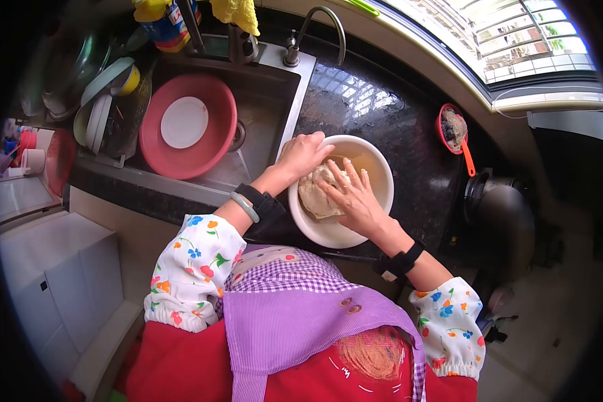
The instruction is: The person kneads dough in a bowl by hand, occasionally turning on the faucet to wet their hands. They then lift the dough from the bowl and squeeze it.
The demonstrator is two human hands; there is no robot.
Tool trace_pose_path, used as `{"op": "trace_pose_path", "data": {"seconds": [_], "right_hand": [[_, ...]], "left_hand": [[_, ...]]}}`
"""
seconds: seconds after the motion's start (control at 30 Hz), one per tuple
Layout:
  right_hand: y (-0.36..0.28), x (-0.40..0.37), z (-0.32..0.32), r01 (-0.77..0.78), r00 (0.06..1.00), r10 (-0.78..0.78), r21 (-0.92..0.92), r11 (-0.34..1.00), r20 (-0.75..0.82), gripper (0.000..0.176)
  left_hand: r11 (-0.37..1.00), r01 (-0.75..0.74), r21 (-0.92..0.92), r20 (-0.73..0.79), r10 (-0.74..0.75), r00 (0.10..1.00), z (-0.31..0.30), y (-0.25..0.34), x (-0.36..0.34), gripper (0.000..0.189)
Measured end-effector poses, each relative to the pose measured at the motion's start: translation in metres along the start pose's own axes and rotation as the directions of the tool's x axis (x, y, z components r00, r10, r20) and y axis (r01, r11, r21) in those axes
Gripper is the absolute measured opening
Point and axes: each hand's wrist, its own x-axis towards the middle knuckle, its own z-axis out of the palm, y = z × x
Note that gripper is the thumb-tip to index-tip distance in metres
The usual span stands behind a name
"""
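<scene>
Far left, plates and bowls (99, 120) stand in a cluster beside the sink (264, 94). In the sink, a red basin (224, 137) with a white plate (184, 122) lying in it. Next, the tap (292, 55) at the sink's back corner. Your left hand (304, 155) is at the upper left rim of the white bowl (383, 164), fingers bent and close together; cannot tell whether that grip is clamped on the rim. The pale dough (320, 193) sits inside the bowl, toward its left side, surface lumpy. Your right hand (356, 199) lies over the dough from the right, grip open, fingers apart. Bowl is on the dark, glossy bench (422, 194). Well to the right, near the window wall, a red scoop (453, 127) holds something greyish, its orange handle pointing toward you.
</scene>
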Motion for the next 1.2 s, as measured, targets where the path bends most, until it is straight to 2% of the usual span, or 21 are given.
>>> {"op": "trace_pose_path", "data": {"seconds": [0.07,0.13,0.17,0.23,0.27,0.3,0.4,0.43,0.5,0.53,0.57,0.63,0.7,0.77,0.83,0.9,0.97,1.03,1.1,1.17,1.2], "right_hand": [[-0.013,0.013,0.014,0.046,0.999,-0.046,-0.021,0.999,-0.019,0.073],[-0.022,0.028,0.021,-0.067,0.998,0.067,-0.101,0.993,-0.005,0.074],[-0.019,0.034,0.02,-0.066,0.998,0.066,-0.097,0.993,0.005,0.074],[-0.011,0.045,0.017,-0.08,0.993,0.08,0.005,0.997,0.092,0.073],[-0.009,0.048,0.021,-0.081,0.997,0.081,0.004,0.997,0.0,0.065],[-0.004,0.051,0.029,-0.072,0.997,0.072,0.001,0.997,0.009,0.065],[0.003,0.06,0.04,-0.111,0.975,0.134,0.132,0.985,-0.179,0.046],[0.004,0.061,0.037,-0.107,0.975,0.131,0.132,0.985,-0.181,0.046],[0.008,0.063,0.031,-0.186,0.975,0.213,0.281,0.941,-0.067,0.045],[0.008,0.063,0.029,-0.231,0.967,0.252,0.295,0.927,-0.035,0.044],[0.008,0.061,0.028,-0.23,0.966,0.253,0.289,0.929,-0.045,0.044],[0.005,0.052,0.027,-0.284,0.952,0.306,0.424,0.86,0.016,0.042],[0.009,0.036,0.021,-0.258,0.955,0.297,0.443,0.859,-0.018,0.041],[0.015,0.021,0.018,-0.151,0.912,0.358,0.648,0.746,-0.2,0.041],[0.026,0.01,0.013,-0.143,0.876,0.461,0.839,0.525,-0.14,0.039],[0.022,-0.003,-0.015,-0.05,0.86,0.511,0.996,0.079,0.002,0.041],[0.021,-0.013,-0.034,0.007,0.829,0.56,1.0,-0.002,-0.005,0.049],[0.022,-0.023,-0.051,0.084,0.838,0.546,0.992,-0.091,-0.02,0.063],[0.022,-0.031,-0.059,0.177,0.86,0.485,0.984,0.008,-0.159,0.067],[0.029,-0.038,-0.054,0.054,0.909,0.405,0.992,0.112,-0.095,0.07],[0.03,-0.04,-0.055,-0.028,0.956,0.289,0.968,0.249,-0.047,0.07]], "left_hand": [[1.0,0.002,-0.005,-0.004,-0.002,1.0,0.0,0.0,0.001,0.036],[1.0,-0.002,-0.01,-0.021,0.002,1.0,-0.001,0.002,-0.001,0.036],[1.0,0.006,-0.016,-0.015,-0.006,1.0,-0.002,0.004,-0.001,0.036],[0.998,0.053,-0.015,0.028,-0.053,0.998,-0.004,0.007,-0.001,0.034],[0.999,0.018,-0.032,-0.002,-0.018,1.0,-0.001,0.004,-0.001,0.033],[0.999,0.028,-0.038,-0.008,-0.029,1.0,0.001,0.002,-0.001,0.033],[1.0,-0.014,0.005,-0.065,0.014,0.998,0.003,0.002,-0.002,0.033],[1.0,-0.013,0.007,-0.068,0.014,0.998,0.002,0.001,-0.003,0.033],[1.0,-0.009,0.023,-0.026,0.009,1.0,-0.001,0.004,-0.001,0.033],[1.0,-0.018,0.025,-0.032,0.019,0.999,-0.002,0.005,0.0,0.033],[0.997,-0.046,0.068,-0.003,0.046,0.999,-0.003,0.007,0.001,0.033],[0.991,-0.075,0.108,0.023,0.073,0.997,-0.005,0.006,0.0,0.033],[0.989,-0.071,0.131,0.048,0.065,0.997,-0.006,0.003,-0.001,0.034],[0.986,-0.104,0.127,0.039,0.1,0.994,-0.009,0.0,0.0,0.034],[0.987,-0.077,0.143,0.057,0.069,0.996,-0.012,0.0,0.003,0.033],[0.988,-0.06,0.145,0.043,0.054,0.998,-0.015,0.003,0.007,0.033],[0.996,-0.009,0.09,-0.007,0.009,1.0,-0.019,0.007,0.011,0.034],[0.996,0.033,0.086,-0.022,-0.031,0.999,-0.018,0.01,0.013,0.035],[0.994,0.054,0.094,-0.048,-0.05,0.998,-0.009,0.007,0.012,0.034],[0.993,0.062,0.099,-0.046,-0.058,0.997,-0.006,0.008,0.01,0.035],[0.992,0.075,0.104,-0.045,-0.071,0.996,-0.005,0.007,0.009,0.035]]}}
